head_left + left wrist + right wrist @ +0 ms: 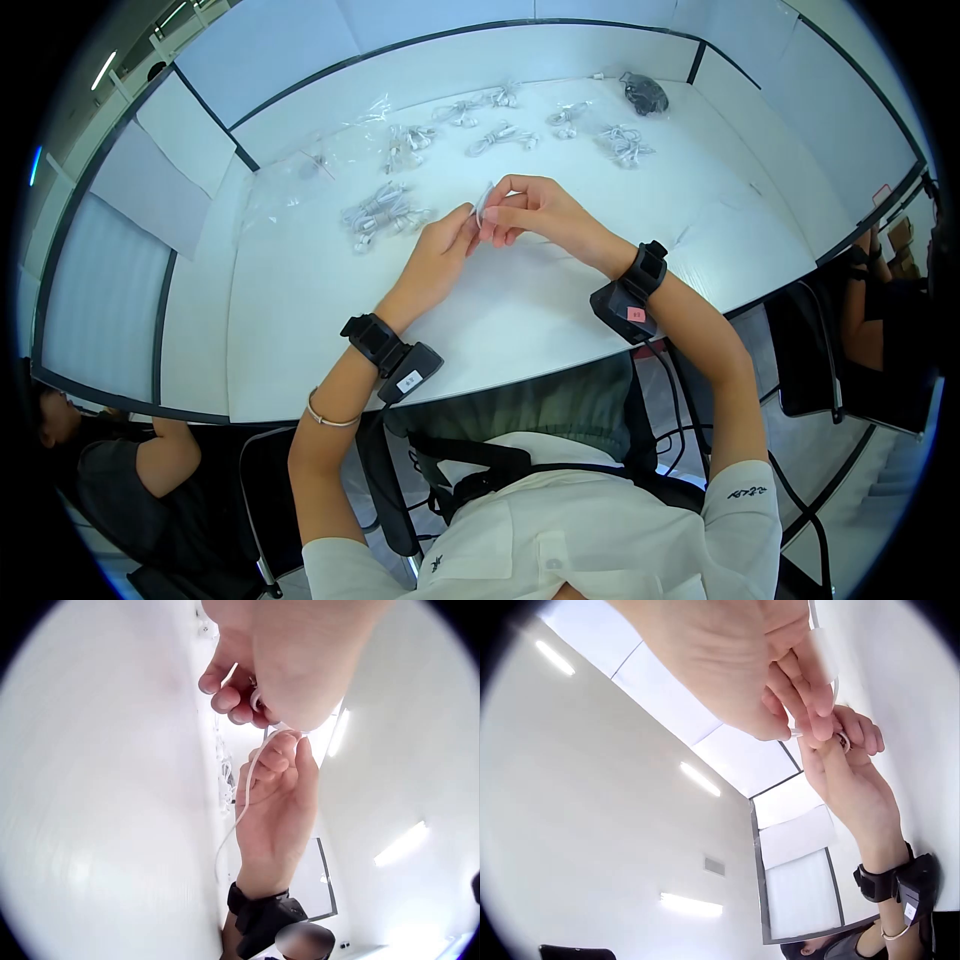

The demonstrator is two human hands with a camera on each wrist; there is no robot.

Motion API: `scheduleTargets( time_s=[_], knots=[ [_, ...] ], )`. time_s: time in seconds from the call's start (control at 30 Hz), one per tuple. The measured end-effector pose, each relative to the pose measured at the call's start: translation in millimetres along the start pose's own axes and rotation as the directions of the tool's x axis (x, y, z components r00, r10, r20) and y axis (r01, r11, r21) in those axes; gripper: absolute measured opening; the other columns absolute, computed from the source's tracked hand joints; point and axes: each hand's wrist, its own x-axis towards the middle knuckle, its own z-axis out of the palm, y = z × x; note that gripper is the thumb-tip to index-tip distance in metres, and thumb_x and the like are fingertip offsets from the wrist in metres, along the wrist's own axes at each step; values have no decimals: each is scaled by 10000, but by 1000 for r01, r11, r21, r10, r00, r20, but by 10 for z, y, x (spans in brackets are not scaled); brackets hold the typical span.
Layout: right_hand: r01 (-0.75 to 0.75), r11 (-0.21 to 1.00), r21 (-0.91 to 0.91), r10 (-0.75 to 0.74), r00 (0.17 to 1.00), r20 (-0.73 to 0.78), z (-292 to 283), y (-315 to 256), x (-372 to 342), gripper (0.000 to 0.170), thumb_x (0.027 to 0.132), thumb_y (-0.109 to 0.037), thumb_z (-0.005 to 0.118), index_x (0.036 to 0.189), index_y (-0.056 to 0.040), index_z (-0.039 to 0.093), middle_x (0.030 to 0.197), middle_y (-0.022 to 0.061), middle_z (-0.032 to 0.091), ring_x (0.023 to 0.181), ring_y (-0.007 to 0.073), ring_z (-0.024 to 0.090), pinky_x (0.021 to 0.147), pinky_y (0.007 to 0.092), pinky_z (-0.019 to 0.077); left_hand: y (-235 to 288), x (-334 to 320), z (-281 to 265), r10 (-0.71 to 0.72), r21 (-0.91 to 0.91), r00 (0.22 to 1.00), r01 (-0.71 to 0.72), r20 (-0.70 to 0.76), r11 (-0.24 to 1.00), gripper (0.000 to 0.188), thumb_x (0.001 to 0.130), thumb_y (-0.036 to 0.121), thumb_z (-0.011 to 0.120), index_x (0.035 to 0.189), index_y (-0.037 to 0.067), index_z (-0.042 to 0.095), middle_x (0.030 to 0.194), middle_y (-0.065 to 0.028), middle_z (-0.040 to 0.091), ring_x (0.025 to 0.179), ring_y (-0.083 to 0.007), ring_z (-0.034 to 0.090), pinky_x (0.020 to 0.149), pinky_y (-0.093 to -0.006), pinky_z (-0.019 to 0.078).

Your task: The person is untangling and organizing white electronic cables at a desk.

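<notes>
Both hands meet above the middle of the white table (560,310), working on a thin white cable (246,787). My left hand (437,255) grips part of the cable, and a small loop of it shows by its curled fingers in the left wrist view. Close against it, my right hand (545,212) pinches the cable between thumb and fingertips. From there a length of cable hangs down past the right palm. A blurred white piece (823,654) shows beside the right fingers in the right wrist view. The fingers hide much of the held part.
Several bundles of white cable lie beyond the hands, the nearest bundle (378,212) just left of them. Clear plastic bags (290,185) lie at the left, and a black bundle (645,94) at the back right. Low white partitions (470,55) enclose the table. Other people sit on both sides.
</notes>
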Motion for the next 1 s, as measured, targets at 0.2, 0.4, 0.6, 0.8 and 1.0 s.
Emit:
scheduleTargets(
  time_s=[0.2,0.4,0.6,0.8,1.0],
  knots=[
    [34,999,10,-33,997,-64,26,60,21,183,853,-165,604,883,-14,505,769,109,647,665,127,613,616,234,495,-1,4,15,-118,-205,990,130,72,970,224,956,185,351,833,48,477,682,-1,458,586,-80,392,536,-226,334],
    [21,999,-49,-31,980,-197,68,53,2,244,846,-163,619,980,-27,467,696,78,615,587,111,594,548,215,482,96,-6,14,-166,-322,968,221,188,921,250,970,273,352,859,88,479,670,46,390,559,-53,330,518,-200,308],
    [65,996,-62,-74,983,-168,98,4,-31,335,836,-145,627,1069,2,438,645,71,598,571,107,587,501,224,471,42,-9,3,-150,-302,963,216,225,929,247,965,281,367,861,84,472,685,46,384,564,-54,327,514,-205,307],
    [62,989,-131,-76,992,-102,37,63,-2,212,862,-211,599,793,-31,512,608,43,571,514,75,534,476,202,427,3,-5,6,-167,-371,949,262,268,891,249,963,288,373,860,80,463,680,40,364,552,-56,312,504,-208,305],
    [67,996,-62,-74,991,-112,49,13,-24,265,854,-250,598,716,-54,485,553,20,525,435,68,478,415,206,381,105,-18,24,-205,-391,954,279,220,877,253,956,321,388,902,93,486,682,48,342,564,-51,274,504,-199,256]
  ],
)
